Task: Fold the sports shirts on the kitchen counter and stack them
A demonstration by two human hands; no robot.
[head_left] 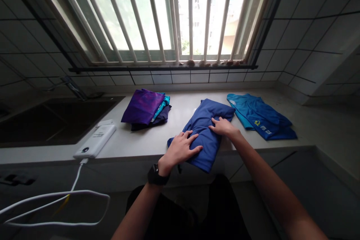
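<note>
A blue folded garment (203, 120) lies across the white counter, its near end hanging over the front edge. My left hand (182, 147) rests on the near left part of the cloth with its fingers spread. On the right side of the same cloth, my right hand (222, 126) lies with fingers apart, pressing on its surface. Right of it is a teal and dark blue garment (260, 114) with a yellow logo and white lettering. A stack of folded cloths with a purple one (143, 107) on top sits to the left.
A white power bank (97, 140) with a white cable (78, 174) stands near the counter's front edge. Left of it is a dark sink (104, 107) with a faucet (73, 88). The white counter (180, 105) runs below a barred window (168, 18).
</note>
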